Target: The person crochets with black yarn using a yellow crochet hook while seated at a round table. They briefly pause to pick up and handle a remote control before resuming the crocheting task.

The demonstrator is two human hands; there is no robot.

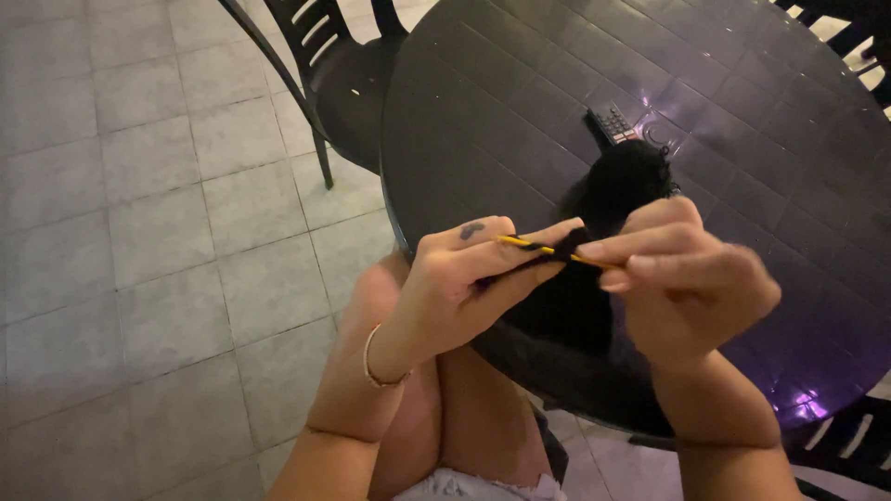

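I'm looking down at what seems a home patio: grey floor tiles (139, 204), a round dark plastic table (520, 121), matching slatted chairs (325, 46).

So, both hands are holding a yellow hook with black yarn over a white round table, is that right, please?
Not quite: the table is black, not white. The head view shows the left hand and right hand holding the yellow hook with black yarn over it.

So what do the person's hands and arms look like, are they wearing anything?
Both arms are bare, with no sleeves. The left hand has a small dark mark on its index finger, and a thin bracelet circles that wrist. The right hand wears nothing visible, and its fingernails look fairly long.
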